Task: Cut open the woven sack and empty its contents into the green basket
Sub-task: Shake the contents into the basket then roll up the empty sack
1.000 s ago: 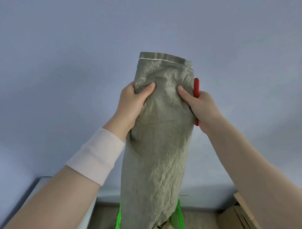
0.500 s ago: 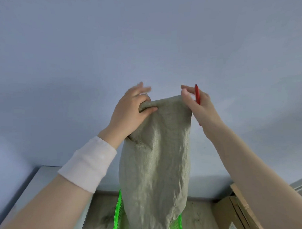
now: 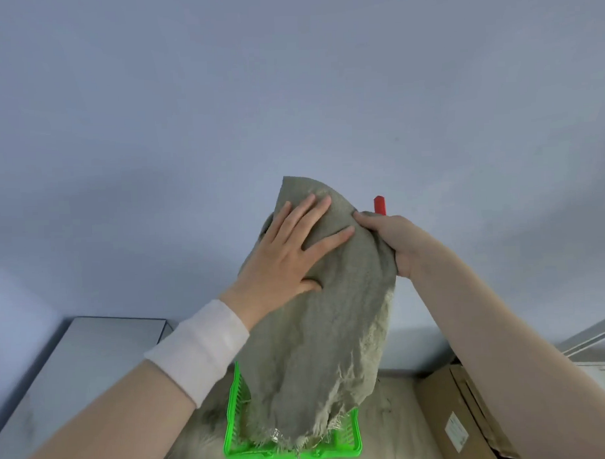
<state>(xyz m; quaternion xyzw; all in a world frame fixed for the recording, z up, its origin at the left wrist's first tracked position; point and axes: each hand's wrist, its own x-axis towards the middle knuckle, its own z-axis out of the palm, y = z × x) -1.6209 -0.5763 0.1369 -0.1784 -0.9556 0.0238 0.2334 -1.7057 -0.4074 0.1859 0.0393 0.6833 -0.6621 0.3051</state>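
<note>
A grey-green woven sack (image 3: 325,331) hangs upside down in front of a pale wall, its frayed cut end dangling into the green basket (image 3: 295,451) on the floor below. My left hand (image 3: 288,257) lies flat with spread fingers against the sack's upper part. My right hand (image 3: 394,240) grips the sack's upper right edge together with a red cutter (image 3: 380,205), whose tip sticks up above the fist. The basket's inside is mostly hidden behind the sack.
A grey cabinet top (image 3: 76,367) stands at the left. A cardboard box (image 3: 455,416) sits at the right on the wooden floor (image 3: 386,415). A pale rail (image 3: 593,336) runs at the far right.
The sack has sunk lower and its top has folded over. My left hand let go of its pinch and now presses flat on the sack; my right hand closed tighter on the edge.
</note>
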